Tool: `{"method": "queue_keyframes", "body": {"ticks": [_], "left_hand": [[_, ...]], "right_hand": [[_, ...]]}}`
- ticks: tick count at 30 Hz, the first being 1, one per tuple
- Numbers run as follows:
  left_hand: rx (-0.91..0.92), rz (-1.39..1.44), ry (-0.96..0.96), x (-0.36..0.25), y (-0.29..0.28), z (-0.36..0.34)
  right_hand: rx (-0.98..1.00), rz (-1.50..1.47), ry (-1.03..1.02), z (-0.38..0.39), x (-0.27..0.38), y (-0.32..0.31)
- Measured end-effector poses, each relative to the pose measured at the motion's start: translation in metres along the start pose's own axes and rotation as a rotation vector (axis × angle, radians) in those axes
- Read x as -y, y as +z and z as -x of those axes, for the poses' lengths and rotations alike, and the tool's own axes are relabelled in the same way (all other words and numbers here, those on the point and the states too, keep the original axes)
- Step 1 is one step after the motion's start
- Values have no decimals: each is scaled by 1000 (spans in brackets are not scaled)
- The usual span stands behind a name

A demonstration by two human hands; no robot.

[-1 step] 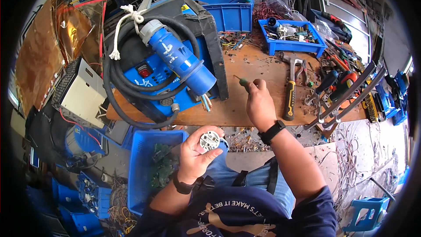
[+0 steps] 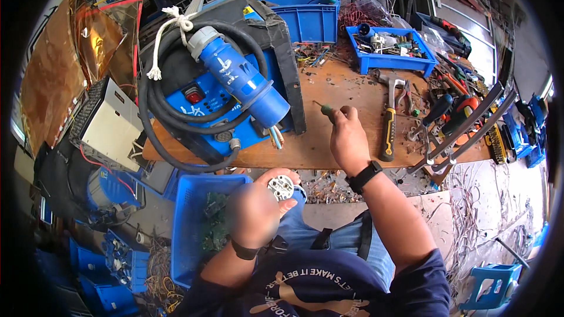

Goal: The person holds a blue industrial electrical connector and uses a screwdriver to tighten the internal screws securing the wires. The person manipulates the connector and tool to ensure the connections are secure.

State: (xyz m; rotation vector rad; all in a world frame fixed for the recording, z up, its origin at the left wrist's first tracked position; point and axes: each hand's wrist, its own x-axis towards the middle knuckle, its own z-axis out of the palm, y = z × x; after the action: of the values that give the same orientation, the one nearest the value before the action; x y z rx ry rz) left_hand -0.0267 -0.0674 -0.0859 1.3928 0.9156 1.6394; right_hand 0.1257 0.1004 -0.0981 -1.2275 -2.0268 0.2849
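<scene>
My left hand (image 2: 254, 214), partly smeared by a blur, grips a round white plug insert (image 2: 281, 188) with several holes in its face, held over my lap. Above the wooden bench (image 2: 320, 149), my right hand (image 2: 348, 141) is closed round a small screwdriver (image 2: 327, 110) with a green handle, its tip pointing to the far left. Left of that hand, a large blue industrial plug housing (image 2: 244, 79) rests on a coiled black cable (image 2: 154, 138). Bare-ended wires (image 2: 275, 137) stick out of the housing's near end. A hammer (image 2: 388, 132) with a yellow-black handle lies right of my right hand.
Beneath the coil stands a blue machine (image 2: 202, 126) with a red switch. A blue tray (image 2: 390, 63) of small parts sits at the back, with pliers and screwdrivers (image 2: 440, 108) at right. Below the bench, a blue crate (image 2: 188, 229) holds green pieces.
</scene>
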Motion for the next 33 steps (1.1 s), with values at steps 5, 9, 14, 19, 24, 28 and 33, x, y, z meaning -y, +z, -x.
{"method": "queue_keyframes", "body": {"ticks": [5, 9, 14, 19, 24, 28, 33], "left_hand": [[-87, 113, -52, 4, -2, 6], [-5, 132, -19, 4, -6, 8], [5, 104, -30, -5, -4, 6], [-51, 126, -53, -4, -16, 8], [-30, 105, -83, -1, -16, -1], [-14, 72, -101, 5, -14, -7], [-8, 125, -116, 13, -9, -13]], "right_hand": [[-23, 16, -18, -2, -8, 1], [121, 93, 35, -1, -4, 2], [-121, -240, 204, -12, -48, -1], [-147, -1396, 680, 35, -17, -77], [-92, -1618, 632, 107, -18, -128], [-51, -1487, 613, 143, -18, -149], [-102, -1276, 511, 154, -2, -150]]}}
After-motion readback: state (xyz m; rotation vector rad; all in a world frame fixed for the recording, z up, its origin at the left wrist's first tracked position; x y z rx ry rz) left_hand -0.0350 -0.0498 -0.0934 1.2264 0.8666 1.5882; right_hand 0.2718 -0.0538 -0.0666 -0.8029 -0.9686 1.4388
